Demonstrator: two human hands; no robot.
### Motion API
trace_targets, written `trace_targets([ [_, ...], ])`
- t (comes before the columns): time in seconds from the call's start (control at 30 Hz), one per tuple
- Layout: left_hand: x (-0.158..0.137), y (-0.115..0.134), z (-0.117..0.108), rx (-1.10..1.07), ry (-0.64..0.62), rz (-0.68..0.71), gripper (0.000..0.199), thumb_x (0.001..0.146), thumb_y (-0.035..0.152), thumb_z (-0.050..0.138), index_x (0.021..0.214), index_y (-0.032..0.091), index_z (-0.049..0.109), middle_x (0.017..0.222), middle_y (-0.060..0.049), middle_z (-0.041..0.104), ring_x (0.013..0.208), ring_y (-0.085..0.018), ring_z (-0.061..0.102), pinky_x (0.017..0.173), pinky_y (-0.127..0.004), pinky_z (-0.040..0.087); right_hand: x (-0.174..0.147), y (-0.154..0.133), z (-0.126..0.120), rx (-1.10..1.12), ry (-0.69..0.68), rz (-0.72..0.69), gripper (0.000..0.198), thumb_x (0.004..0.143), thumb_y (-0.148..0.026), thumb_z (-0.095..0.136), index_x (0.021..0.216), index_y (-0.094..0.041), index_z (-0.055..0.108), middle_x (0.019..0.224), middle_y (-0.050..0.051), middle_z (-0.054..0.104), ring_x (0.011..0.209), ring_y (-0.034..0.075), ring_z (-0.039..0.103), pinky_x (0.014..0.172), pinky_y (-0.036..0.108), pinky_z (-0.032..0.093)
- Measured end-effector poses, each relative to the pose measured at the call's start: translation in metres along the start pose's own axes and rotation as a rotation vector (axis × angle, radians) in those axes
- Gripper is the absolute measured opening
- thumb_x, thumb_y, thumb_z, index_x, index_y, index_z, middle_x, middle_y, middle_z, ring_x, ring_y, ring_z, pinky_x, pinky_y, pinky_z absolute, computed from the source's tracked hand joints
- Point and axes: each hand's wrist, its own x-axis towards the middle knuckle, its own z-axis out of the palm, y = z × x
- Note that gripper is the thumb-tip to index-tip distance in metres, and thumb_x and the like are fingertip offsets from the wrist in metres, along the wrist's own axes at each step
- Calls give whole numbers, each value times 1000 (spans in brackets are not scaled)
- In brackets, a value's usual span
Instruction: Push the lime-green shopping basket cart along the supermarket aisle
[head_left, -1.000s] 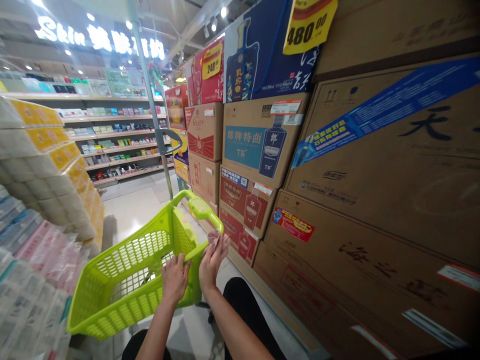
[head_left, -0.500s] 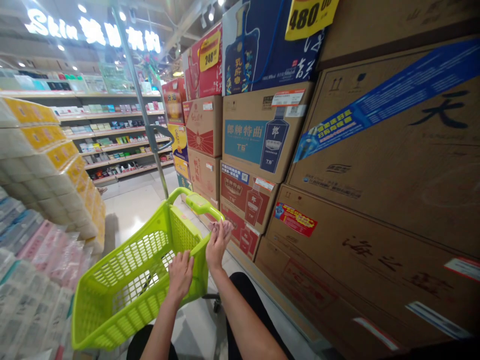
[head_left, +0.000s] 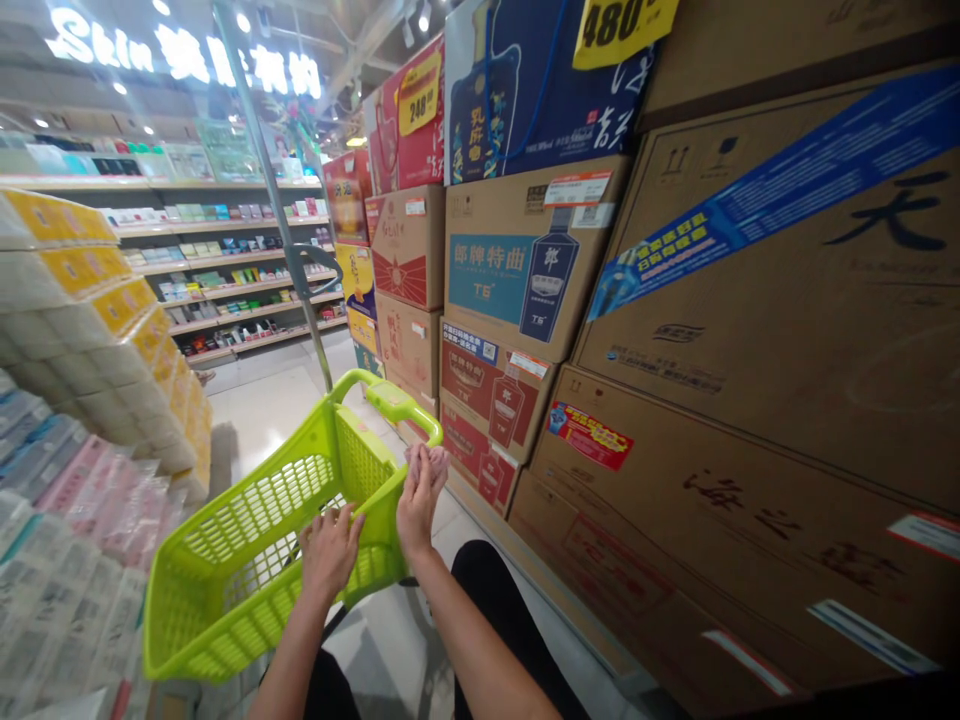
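Note:
A lime-green plastic shopping cart (head_left: 225,640) with slotted basket walls stands in front of me, at the lower left. My left hand (head_left: 330,548) has its fingers curled over the near rim of the basket. A crumpled pink cloth (head_left: 429,463) is bunched in the fingers of my right hand (head_left: 418,508), by the rear corner of the basket just below the cart handle (head_left: 397,403). The cloth appears to touch the green plastic; its exact contact is partly hidden. Nothing lies in the visible part of the basket.
Stacked cardboard cartons (head_left: 735,430) rise close on my right. Tissue packs (head_left: 112,360) are piled on the left. A metal pole (head_left: 274,200) stands beyond the cart, with stocked shelves (head_left: 225,260) behind it. Pale floor tiles (head_left: 259,410) run between the stacks.
My right hand has moved left and slightly down with the cloth, off the handle's end. My left hand has slid left and down along the rim. The cart has shifted slightly.

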Motion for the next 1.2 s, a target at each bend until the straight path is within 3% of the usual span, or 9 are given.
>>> trace_targets([
  [0.17,5,-23,5,5,-63,-106,51,95,55,20,119,31,58,118,-7,63,112,-28,52,98,-51,29,-3,14,12,-44,-42,-97,43,101,-31,31,139,-21,47,158,12,20,148,25,11,116,52,24],
  [0.3,18,-28,8,-25,-122,-113,50,94,54,21,124,31,54,121,-6,63,112,-27,54,98,-51,30,-28,34,27,-17,-25,-46,50,100,-31,30,148,-16,32,154,16,30,146,24,20,114,53,29],
  [0.4,30,-32,6,-52,-172,-140,48,94,51,22,124,34,55,122,-4,63,111,-28,55,96,-51,32,-28,21,35,-10,-28,-4,52,100,-32,29,150,-16,28,156,16,25,148,24,15,115,53,27],
  [0.57,40,-36,1,-90,-226,-164,48,92,52,24,118,33,60,121,-5,65,113,-30,55,94,-51,34,-25,9,52,19,-190,-140,50,100,-31,29,149,-22,31,160,8,15,149,21,9,116,47,27],
  [0.7,40,-37,0,-104,-205,-223,48,92,53,24,118,35,60,121,-3,65,115,-30,54,100,-57,27,-45,36,71,29,-67,10,50,100,-32,27,147,-16,35,156,16,24,147,23,16,115,49,28],
  [0.8,39,-37,0,-112,-194,-257,48,91,53,25,116,34,61,120,-3,66,116,-31,53,104,-59,22,-45,29,78,40,32,104,52,99,-33,28,147,-12,35,153,21,28,146,26,19,113,53,28],
  [0.93,35,-40,0,-125,-187,-263,49,92,54,22,113,35,62,121,-2,65,118,-30,51,107,-61,17,-30,2,77,45,-19,0,53,99,-32,30,150,-16,29,157,17,22,147,25,15,114,53,26],
  [1.0,33,-41,0,-133,-178,-263,49,92,54,22,113,36,62,122,-2,65,119,-30,51,108,-61,15,-31,7,79,45,-28,-17,53,98,-32,29,149,-16,30,156,16,23,147,24,16,114,52,25],
  [1.2,30,-41,3,-163,-147,-267,47,92,54,24,111,37,62,120,0,67,117,-29,52,108,-63,12,-38,47,90,63,112,330,60,96,-39,28,141,-1,39,146,28,36,143,33,25,112,57,23],
])
